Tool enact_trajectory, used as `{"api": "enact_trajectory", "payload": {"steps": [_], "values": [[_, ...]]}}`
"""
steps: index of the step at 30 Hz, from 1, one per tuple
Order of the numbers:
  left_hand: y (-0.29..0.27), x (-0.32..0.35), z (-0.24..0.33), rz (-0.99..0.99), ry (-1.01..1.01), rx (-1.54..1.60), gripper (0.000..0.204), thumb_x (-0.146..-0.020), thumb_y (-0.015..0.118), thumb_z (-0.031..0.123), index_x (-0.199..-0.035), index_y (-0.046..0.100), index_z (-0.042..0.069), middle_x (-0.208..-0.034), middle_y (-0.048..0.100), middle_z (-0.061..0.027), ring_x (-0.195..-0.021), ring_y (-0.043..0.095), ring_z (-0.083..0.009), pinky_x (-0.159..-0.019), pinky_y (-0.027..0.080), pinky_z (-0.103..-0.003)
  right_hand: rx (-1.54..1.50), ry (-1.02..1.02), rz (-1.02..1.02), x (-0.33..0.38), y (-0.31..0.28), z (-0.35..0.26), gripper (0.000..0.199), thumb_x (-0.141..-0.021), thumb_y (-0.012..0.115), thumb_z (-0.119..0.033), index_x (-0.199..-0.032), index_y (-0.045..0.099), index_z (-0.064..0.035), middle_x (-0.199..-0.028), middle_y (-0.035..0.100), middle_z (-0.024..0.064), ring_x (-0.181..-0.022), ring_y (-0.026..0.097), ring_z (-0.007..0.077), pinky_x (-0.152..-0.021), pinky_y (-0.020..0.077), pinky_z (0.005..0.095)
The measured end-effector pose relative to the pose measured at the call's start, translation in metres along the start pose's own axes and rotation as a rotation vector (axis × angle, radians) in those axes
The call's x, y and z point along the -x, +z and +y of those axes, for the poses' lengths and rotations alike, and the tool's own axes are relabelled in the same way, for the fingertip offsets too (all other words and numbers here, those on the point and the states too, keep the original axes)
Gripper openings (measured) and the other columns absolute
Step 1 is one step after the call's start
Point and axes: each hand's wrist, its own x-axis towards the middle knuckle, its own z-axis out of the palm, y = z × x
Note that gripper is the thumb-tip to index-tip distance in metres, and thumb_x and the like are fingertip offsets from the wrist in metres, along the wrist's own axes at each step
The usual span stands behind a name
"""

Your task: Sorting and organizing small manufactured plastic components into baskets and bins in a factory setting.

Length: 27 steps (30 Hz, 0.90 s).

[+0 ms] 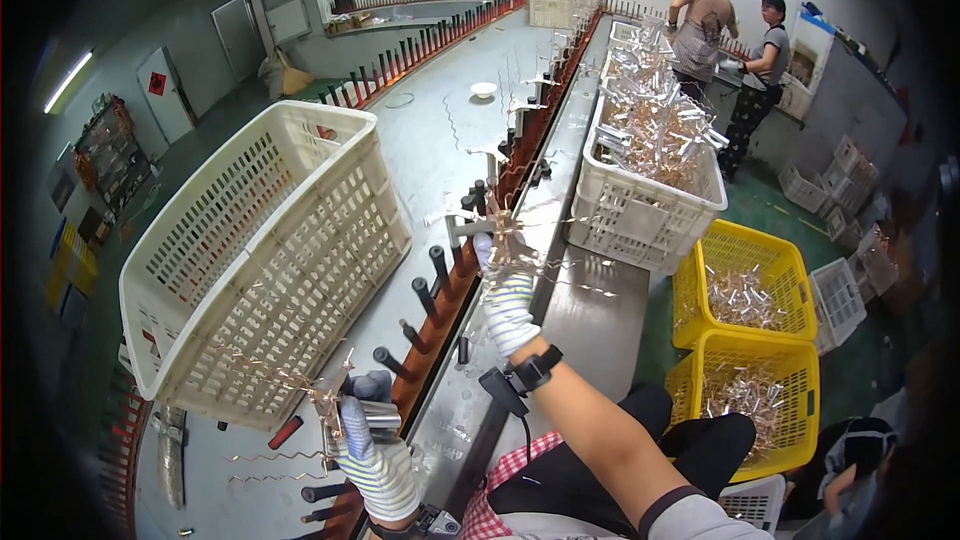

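Observation:
Striped work gloves cover both hands. My left hand (375,465), low in the picture, is closed around a copper tube assembly (328,402) with silvery cylinders and thin wavy tubes trailing to the left. Farther ahead, my right hand (508,305) reaches to the row of pegs, its fingers closed on another copper tube assembly (505,230) whose thin tubes stick out to the right. A silvery cylinder on that one lies against the pegs. Black-tipped pegs (422,292) line a reddish-brown rail between my hands. The fingertips of both hands are partly hidden by the parts.
A large white perforated crate (270,270) stands on the grey table at left. White crates (640,210) heaped with copper and silver parts line the right side. Two yellow crates (745,240) of parts sit lower right. Two people (703,25) stand at the far right; another is lower right.

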Motion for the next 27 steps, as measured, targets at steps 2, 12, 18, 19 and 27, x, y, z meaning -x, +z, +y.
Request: {"api": "enact_trajectory", "payload": {"steps": [2, 12, 18, 19, 27], "values": [[0.006, 0.000, -0.001, -0.027, -0.024, 0.045, 0.034, -0.087, 0.054, 0.027, -0.104, 0.051, -0.002, -0.091, 0.056, -0.0082, -0.091, 0.055, -0.0206, -0.087, 0.044, -0.035, 0.246, 0.009, 0.091, -0.004, 0.018, 0.031, 0.033, -0.088, 0.046, -0.023, -0.114, 0.050, -0.0028, -0.110, 0.055, 0.0158, -0.097, 0.054, 0.0278, -0.083, 0.0429, 0.0337], [0.013, -0.005, -0.034, -0.112, 0.119, -0.276, 0.029, -0.089, 0.049, 0.022, -0.105, 0.054, -0.003, -0.079, 0.060, -0.0096, -0.072, 0.057, -0.0144, -0.071, 0.047, -0.029, 0.071, -0.148, -0.113, 0.031, 0.049, 0.002, 0.041, -0.085, 0.052, -0.032, -0.112, 0.050, -0.0019, -0.107, 0.056, 0.0151, -0.092, 0.054, 0.0272, -0.077, 0.0430, 0.0361], [0.019, -0.002, -0.046, -0.133, 0.363, -0.424, 0.029, -0.090, 0.050, 0.021, -0.108, 0.053, -0.001, -0.076, 0.057, -0.0050, -0.062, 0.050, -0.0098, -0.055, 0.042, -0.025, -0.205, -0.230, -0.088, 0.036, 0.014, -0.050, 0.041, -0.089, 0.043, -0.016, -0.129, 0.037, -0.0064, -0.095, 0.054, 0.0075, -0.083, 0.053, 0.0199, -0.079, 0.0424, 0.0343], [0.021, -0.002, -0.045, -0.173, 0.391, -0.460, 0.027, -0.089, 0.051, 0.020, -0.108, 0.054, 0.000, -0.075, 0.056, -0.0034, -0.059, 0.048, -0.0080, -0.051, 0.040, -0.023, -0.050, -0.254, -0.049, 0.037, -0.004, -0.067, 0.047, -0.088, 0.046, -0.016, -0.131, 0.033, -0.0050, -0.092, 0.053, 0.0096, -0.080, 0.051, 0.0202, -0.078, 0.0413, 0.0354], [0.098, -0.046, -0.142, -0.056, 0.968, -1.298, 0.041, -0.084, 0.041, -0.001, -0.125, 0.041, 0.003, -0.125, 0.046, -0.0163, -0.116, 0.044, -0.0299, -0.101, 0.031, -0.036, -1.339, 0.304, 0.058, 0.096, -0.236, -0.027, 0.032, -0.088, 0.052, -0.019, -0.113, 0.049, -0.0004, -0.089, 0.058, 0.0046, -0.072, 0.054, 0.0073, -0.057, 0.0434, 0.0155]]}}
